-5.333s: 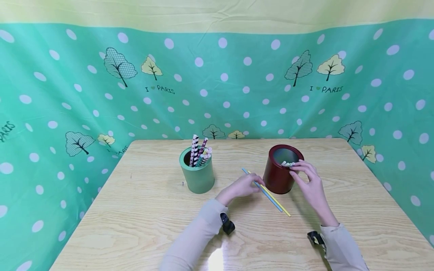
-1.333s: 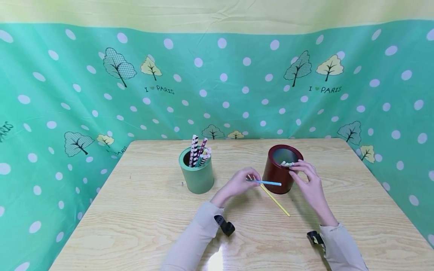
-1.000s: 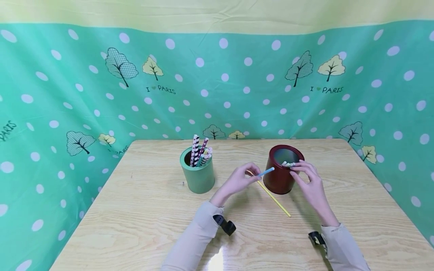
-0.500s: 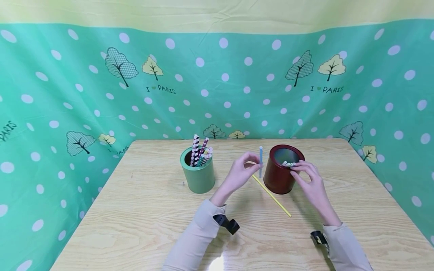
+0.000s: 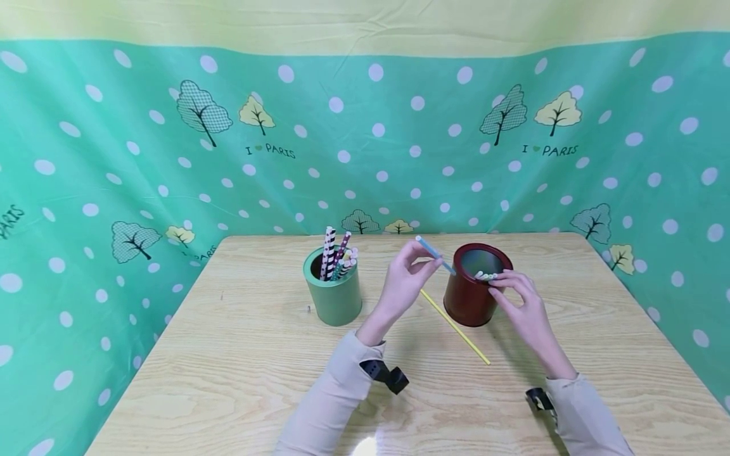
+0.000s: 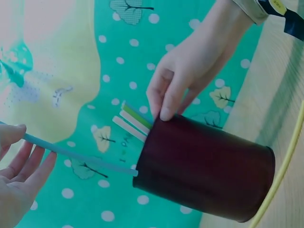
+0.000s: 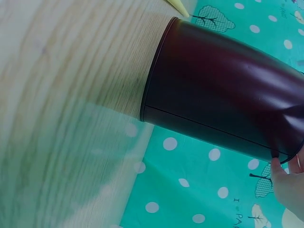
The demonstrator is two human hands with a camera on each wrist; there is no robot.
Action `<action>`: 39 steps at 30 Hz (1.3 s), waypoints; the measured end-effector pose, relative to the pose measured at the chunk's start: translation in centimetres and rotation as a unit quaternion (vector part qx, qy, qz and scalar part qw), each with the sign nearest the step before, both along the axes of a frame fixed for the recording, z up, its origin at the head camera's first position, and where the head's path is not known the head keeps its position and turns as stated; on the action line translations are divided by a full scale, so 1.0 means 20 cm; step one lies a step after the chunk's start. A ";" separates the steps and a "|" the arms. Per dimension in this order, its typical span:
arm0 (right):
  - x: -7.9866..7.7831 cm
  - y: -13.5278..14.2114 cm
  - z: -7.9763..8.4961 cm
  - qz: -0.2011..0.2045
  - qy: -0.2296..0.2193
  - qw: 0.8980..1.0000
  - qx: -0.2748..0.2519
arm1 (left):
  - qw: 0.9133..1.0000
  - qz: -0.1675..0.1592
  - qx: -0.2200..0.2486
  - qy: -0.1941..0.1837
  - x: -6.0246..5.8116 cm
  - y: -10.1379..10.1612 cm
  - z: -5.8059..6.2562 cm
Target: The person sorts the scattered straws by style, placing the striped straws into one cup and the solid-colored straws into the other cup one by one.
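Between thumb and fingers my left hand [image 5: 401, 278] pinches a blue straw [image 5: 428, 246], held aslant above the table. In the left wrist view the far end of this straw [image 6: 95, 163] overlaps the mouth edge of a dark red cup [image 5: 469, 297]. My right hand [image 5: 526, 313] grips that cup by its rim on the near right side, with the thumb outside. Several pale straws [image 5: 485, 277] lean inside the cup by these fingers; one looks green in the left wrist view. A yellow straw [image 5: 456, 328] lies on the table between the hands.
A green cup [image 5: 335, 303] at the left holds several patterned paper straws [image 5: 329, 253], striped and dotted. Both stand on a light wooden table [image 5: 239, 354]. Behind hangs a green dotted curtain [image 5: 365, 158].
My left hand has lifted the blue straw from beside the yellow one, turned it through upright, and brought its lower end to the red cup. The right hand stays at the rim.
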State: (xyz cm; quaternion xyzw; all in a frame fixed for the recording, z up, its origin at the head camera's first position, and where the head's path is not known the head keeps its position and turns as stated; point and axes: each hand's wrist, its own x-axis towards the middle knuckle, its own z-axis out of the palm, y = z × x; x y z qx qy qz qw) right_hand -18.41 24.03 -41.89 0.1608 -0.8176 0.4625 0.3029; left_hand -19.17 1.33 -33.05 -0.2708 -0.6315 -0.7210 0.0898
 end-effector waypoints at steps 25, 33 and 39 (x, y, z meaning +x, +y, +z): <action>-0.02 0.01 -0.03 0.015 0.019 1.000 -0.014 | 0.999 -0.027 0.030 0.021 -0.07 0.09 -0.01; -0.01 0.00 -0.01 0.000 0.010 1.000 0.006 | 0.999 -0.029 0.006 0.017 -0.03 0.12 0.04; 0.02 -0.02 0.03 -0.006 0.004 1.000 -0.002 | 0.999 -0.032 -0.016 0.006 -0.04 0.14 0.01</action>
